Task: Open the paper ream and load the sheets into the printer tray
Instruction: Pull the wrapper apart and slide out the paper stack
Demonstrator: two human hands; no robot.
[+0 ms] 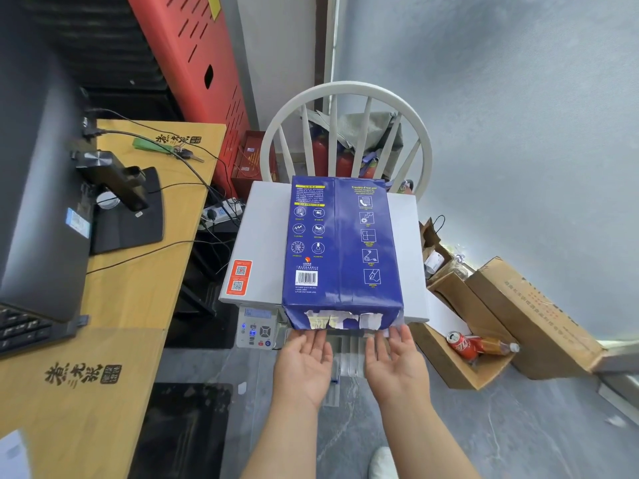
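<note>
A blue-wrapped paper ream lies flat on top of a white printer. Its near end flap is torn, with white paper showing. The printer's control panel sits at the front left, and a grey tray sticks out below the ream's near end. My left hand and my right hand are palm-up, fingers apart, just below the torn end. Their fingertips reach the ream's lower edge and neither hand grips anything.
A white spindle-back chair stands behind the printer. A wooden desk with a monitor, cables and keys is at the left. Open cardboard boxes holding a can and a bottle sit at the right on the grey floor.
</note>
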